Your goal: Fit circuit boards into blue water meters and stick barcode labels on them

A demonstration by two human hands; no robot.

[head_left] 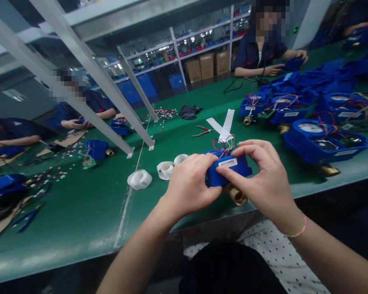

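Between my hands, at the near edge of the green table, is a blue water meter (pixel 213 176) with a brass pipe fitting (pixel 238 197) low on its near side. A white barcode label (pixel 228 163) lies on its side wall, and thin coloured wires stick up from its top. My left hand (pixel 191 181) is closed around the meter's left end. My right hand (pixel 263 175) grips the right end, its thumb at the label and its fingers on the top edge. Just beyond are white paper strips (pixel 227 124) and red-handled pliers (pixel 202 131). My fingers hide part of the meter.
White tape rolls (pixel 140 179) stand to the left. More blue meters (pixel 325 141) with wires crowd the right, before a heap of blue covers (pixel 319 79). Metal posts (pixel 107 94) rise from the table. Co-workers (pixel 260 49) sit across it and at left. Blue-handled pliers (pixel 30 217) lie far left.
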